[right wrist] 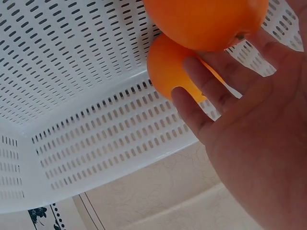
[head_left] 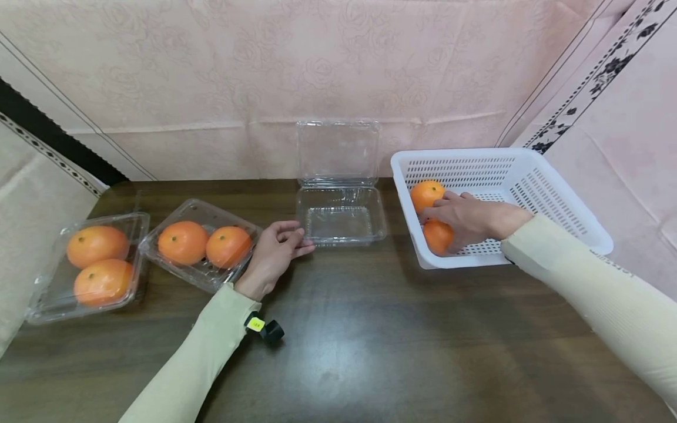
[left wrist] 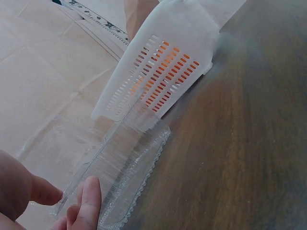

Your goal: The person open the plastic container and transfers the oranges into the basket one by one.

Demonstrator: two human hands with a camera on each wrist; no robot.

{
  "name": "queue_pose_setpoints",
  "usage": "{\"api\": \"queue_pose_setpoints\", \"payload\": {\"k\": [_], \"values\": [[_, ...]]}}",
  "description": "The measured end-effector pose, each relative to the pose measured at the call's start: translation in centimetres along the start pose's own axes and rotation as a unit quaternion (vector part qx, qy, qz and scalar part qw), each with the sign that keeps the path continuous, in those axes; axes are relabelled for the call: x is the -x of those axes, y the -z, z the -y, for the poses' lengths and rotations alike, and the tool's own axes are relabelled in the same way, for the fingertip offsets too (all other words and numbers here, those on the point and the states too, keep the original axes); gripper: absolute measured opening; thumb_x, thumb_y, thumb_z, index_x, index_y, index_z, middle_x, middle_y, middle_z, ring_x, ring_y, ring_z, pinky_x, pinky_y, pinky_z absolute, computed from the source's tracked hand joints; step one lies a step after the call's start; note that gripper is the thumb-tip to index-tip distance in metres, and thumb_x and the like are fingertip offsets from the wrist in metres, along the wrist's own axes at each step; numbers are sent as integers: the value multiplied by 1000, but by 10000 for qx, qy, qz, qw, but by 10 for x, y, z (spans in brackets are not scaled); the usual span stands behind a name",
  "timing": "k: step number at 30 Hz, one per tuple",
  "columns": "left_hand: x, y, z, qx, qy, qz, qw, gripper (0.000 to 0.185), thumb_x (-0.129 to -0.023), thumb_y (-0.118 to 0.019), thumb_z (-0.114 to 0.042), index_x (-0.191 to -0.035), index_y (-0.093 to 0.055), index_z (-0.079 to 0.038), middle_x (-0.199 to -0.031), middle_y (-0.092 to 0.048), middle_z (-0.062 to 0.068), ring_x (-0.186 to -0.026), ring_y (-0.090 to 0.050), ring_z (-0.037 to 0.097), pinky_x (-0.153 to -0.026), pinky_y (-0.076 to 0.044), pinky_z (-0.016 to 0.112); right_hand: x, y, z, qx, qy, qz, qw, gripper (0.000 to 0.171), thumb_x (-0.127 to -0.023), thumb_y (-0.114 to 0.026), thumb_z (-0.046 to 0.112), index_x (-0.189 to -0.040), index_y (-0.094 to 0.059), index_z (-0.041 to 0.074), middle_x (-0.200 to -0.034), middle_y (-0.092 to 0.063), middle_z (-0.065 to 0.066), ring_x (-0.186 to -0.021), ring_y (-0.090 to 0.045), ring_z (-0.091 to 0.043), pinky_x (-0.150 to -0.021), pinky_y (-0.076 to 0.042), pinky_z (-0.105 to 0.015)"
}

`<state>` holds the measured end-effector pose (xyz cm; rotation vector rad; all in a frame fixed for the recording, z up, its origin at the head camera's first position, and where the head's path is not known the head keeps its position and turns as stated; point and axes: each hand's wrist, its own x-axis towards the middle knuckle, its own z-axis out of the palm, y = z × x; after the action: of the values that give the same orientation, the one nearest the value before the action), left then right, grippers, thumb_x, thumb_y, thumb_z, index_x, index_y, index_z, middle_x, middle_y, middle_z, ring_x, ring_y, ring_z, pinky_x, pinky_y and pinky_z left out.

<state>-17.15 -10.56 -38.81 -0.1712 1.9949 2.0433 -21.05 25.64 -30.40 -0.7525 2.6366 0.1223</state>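
Observation:
My right hand reaches into a white slotted basket and lies over two oranges, one farther and one nearer. In the right wrist view its fingers are straight and touch the lower orange, with the other orange just above. My left hand rests on the dark table with relaxed fingers at the front left corner of an empty, open clear clamshell box. The left wrist view shows the fingers against that box's edge.
Two shut clear boxes sit at the left, each with two oranges: one beside my left wrist, one at the table's edge. Pink cloth hangs behind. The wooden table stretches toward me.

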Motion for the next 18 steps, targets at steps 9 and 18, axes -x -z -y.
{"api": "queue_pose_setpoints", "payload": {"k": [9,18], "values": [[-1,0,0,-3,102,12,9999,42,-109,-47,-10,-148,-37,1,-131,-56,25,-94,-71,14,-99,-61,37,-1,3,1,-50,39,-4,10000,65,-72,-92,29,-129,-60,27,-128,-61,-6,-119,-45,-29,-92,-46,-48],[1,-1,-2,-98,204,30,9997,44,-109,-46,-12,-150,-34,0,-132,-56,25,-95,-71,15,-101,-60,38,4,12,1,-143,42,-102,9998,68,-72,-92,28,-132,-60,27,-130,-61,-6,-121,-45,-30,-95,-48,-51]]}}
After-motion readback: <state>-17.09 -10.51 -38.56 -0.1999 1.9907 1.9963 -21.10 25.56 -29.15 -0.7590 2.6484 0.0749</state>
